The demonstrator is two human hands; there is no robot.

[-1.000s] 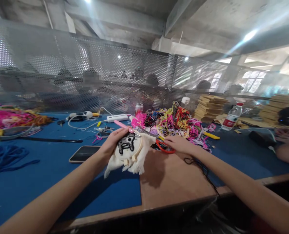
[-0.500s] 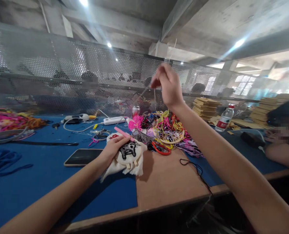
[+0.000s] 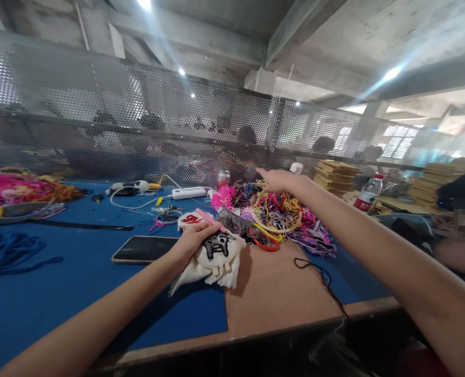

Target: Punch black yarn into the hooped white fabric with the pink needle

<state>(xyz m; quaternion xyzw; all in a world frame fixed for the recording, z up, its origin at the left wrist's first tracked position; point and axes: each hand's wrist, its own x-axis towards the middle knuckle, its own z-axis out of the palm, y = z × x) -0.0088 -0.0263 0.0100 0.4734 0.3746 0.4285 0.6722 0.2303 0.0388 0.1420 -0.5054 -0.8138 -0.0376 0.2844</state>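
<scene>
My left hand (image 3: 199, 235) is closed on a small embroidery hoop (image 3: 237, 253) with cream cloth (image 3: 185, 278) stretched in it. A pink pen-shaped punch needle (image 3: 211, 220) is pinned under the thumb, across the hoop's upper edge. The cloth carries a black stitched shape (image 3: 217, 247), and red stitching (image 3: 193, 219) shows on a part above the hand. Away at the upper right, my right hand (image 3: 281, 180) reaches out above the yarn pile (image 3: 277, 207), one finger stretched to the left; its lower fingers are partly hidden. No thread shows in it.
Red-handled scissors (image 3: 266, 242) and an empty hoop ring (image 3: 295, 226) lie in the yarn. A phone (image 3: 144, 249) rests left of the cloth. Blue yarn (image 3: 12, 254), a white power strip (image 3: 189, 193), a bottle (image 3: 369, 193) and a black cord (image 3: 322, 277) lie about. Another person (image 3: 462, 225) sits at right.
My right hand has come down from high in front of the mesh to just above the yarn. The thread that ran from its fingers no longer shows. My left hand keeps its hold.
</scene>
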